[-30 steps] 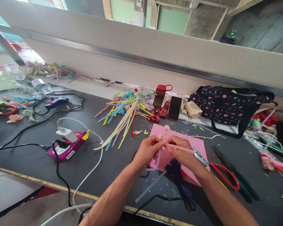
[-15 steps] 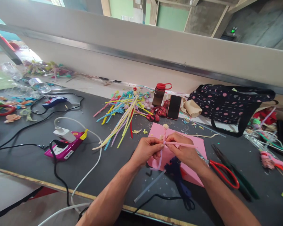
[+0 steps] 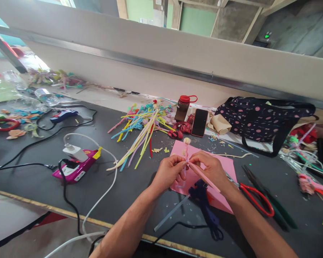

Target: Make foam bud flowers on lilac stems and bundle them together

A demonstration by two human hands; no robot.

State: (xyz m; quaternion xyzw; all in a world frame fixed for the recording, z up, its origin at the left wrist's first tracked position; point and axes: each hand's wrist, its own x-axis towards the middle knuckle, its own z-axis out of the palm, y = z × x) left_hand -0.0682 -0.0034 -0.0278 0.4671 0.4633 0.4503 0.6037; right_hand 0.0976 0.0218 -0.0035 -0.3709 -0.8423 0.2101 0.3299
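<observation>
Both hands meet over a pink foam sheet [image 3: 227,166]. My left hand [image 3: 167,172] pinches a thin pink and lilac stem [image 3: 186,152], upright with a cream tuft [image 3: 187,141] at its top. At the same spot my right hand [image 3: 211,167] has its fingers closed on a pink strip [image 3: 204,176], which slants down across the palm side toward the wrist. The fingertips hide where strip and stem meet. Beneath the hands lies a dark blue glue gun [image 3: 203,204], a clear glue stick [image 3: 172,214] at its side.
Red-handled scissors [image 3: 258,199] and dark green-handled pliers [image 3: 280,209] lie right. Bundled coloured stems [image 3: 142,132], a bottle [image 3: 182,108], a phone [image 3: 199,123] and a patterned bag [image 3: 258,120] stand behind. A magenta power strip [image 3: 78,170] with trailing cables is left.
The pink strip has swung from nearly level to slanting down to the right. The stem's tuft has shifted slightly left and up, and the right fingers have turned a little.
</observation>
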